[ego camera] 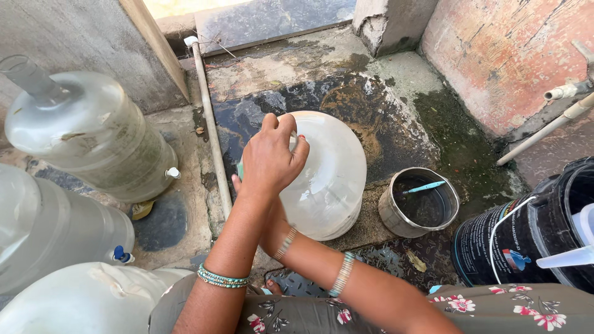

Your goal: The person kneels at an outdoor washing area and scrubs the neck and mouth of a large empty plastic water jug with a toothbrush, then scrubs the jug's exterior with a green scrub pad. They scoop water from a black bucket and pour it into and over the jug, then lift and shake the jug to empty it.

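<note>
Standing upside down on the wet concrete floor (pixel 396 105), a large translucent plastic water jug (pixel 331 179) is seen at the centre of the view, its rounded base uppermost and its smooth, cloudy wall glistening. It is flanked on the left by three more big water jugs of the same pale plastic: one lying tilted against the grey wall (pixel 93 133), one with a small blue tap (pixel 55 229), and one at the lower edge (pixel 93 300). A black plastic bucket (pixel 526 238) is set at the lower right, well apart from the central jug. Between them, just beside the jug, a round steel pot (pixel 419 203) filled with dark water is placed, with a thin teal-handled brush (pixel 424 187) resting in it. A pale pipe (pixel 210 130) is run along the floor to the left of the jug.

The left hand (pixel 271 162) is pressed on the jug's upper left shoulder, fingers curled shut over a small greenish scrubber (pixel 240 169), only an edge of which shows. The right hand (pixel 237 184) is reached across beneath the left forearm and is almost wholly hidden against the jug's left side; its grip cannot be told. Beaded bangles are worn on both wrists.
</note>
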{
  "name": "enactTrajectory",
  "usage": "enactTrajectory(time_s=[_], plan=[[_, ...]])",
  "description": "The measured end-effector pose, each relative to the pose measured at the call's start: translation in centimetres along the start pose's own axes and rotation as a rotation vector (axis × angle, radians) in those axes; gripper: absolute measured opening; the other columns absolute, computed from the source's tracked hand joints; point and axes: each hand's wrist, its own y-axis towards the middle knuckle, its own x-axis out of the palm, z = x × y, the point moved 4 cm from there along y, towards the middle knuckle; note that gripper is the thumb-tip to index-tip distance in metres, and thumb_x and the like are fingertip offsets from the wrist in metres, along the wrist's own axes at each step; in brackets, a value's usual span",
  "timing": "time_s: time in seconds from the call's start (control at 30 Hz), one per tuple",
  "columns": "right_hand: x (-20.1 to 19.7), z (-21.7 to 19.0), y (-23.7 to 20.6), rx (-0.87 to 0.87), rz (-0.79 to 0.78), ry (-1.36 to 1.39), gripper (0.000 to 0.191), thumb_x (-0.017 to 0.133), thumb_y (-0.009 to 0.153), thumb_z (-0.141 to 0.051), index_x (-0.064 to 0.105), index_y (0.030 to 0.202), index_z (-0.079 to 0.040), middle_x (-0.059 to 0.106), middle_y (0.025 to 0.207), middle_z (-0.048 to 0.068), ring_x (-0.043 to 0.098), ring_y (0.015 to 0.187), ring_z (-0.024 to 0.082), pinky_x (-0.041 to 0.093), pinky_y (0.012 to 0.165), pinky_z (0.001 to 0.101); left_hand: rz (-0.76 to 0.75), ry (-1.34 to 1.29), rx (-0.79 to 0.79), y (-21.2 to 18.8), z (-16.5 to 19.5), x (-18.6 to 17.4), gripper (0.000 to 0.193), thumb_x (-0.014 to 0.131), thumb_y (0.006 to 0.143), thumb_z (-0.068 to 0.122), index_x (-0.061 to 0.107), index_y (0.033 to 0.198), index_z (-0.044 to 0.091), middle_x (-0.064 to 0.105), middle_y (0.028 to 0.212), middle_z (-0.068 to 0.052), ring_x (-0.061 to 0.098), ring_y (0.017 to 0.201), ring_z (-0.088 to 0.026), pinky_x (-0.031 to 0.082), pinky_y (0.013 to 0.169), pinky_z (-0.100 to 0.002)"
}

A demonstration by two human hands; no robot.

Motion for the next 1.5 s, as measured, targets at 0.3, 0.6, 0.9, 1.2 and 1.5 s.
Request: enactTrajectory(time_s=[0.3,0.6,0.9,1.2,1.5], plan=[[-11.0,7.2,-5.1,0.091,-0.061,-0.156,0.070,0.038,0.103,-0.052,0.030,0.160,-0.012,0.023,0.167,0.020,0.016,0.153,0.039,0.008,0.122,0.0604,-0.026,-0.032,0.041,0.8,-3.0,-0.2,0.024,0.066,0.085,0.030,0.063,0.094,0.008,0.061,0.088,-0.016,0.066,0.073,-0.043,0.052,0.065,-0.053],[-8.2,12.9,-8.1,0.284,0.267,0.206,0.070,0.020,0.110,-0.055,0.007,0.167,-0.017,0.006,0.175,0.018,0.007,0.163,0.034,0.003,0.133,0.0562,-0.096,0.046,-0.115,1.6,-2.9,-0.3,0.042,0.072,0.075,0.043,0.063,0.093,0.007,0.064,0.089,-0.015,0.067,0.081,-0.038,0.051,0.071,-0.050],[-7.1,7.4,-9.0,0.041,0.177,-0.102,0.069,0.029,0.108,-0.056,0.013,0.165,-0.021,0.010,0.172,0.014,0.000,0.160,0.034,-0.010,0.128,0.0568,-0.088,0.082,-0.168,2.1,-3.8,-0.2,0.042,0.082,0.076,0.048,0.065,0.081,0.009,0.067,0.078,-0.008,0.068,0.074,-0.029,0.049,0.062,-0.044],[-5.1,13.6,-7.1,0.441,0.300,0.517,0.071,0.013,0.108,-0.053,0.014,0.166,-0.010,0.015,0.175,0.016,0.009,0.163,0.028,-0.005,0.131,0.0531,-0.210,-0.041,-0.124,1.6,-7.5,-1.8,0.029,0.078,0.070,0.032,0.067,0.085,0.010,0.070,0.089,-0.006,0.068,0.083,-0.031,0.052,0.072,-0.042],[-2.0,7.8,-9.9,0.195,0.390,0.236,0.073,0.012,0.116,-0.052,-0.004,0.165,0.000,-0.001,0.172,0.027,-0.003,0.164,0.035,-0.002,0.136,0.0503,-0.257,0.032,-0.200,1.6,-9.3,-2.9,0.033,0.080,0.074,0.036,0.066,0.089,0.010,0.069,0.096,-0.007,0.067,0.092,-0.031,0.051,0.078,-0.044]])
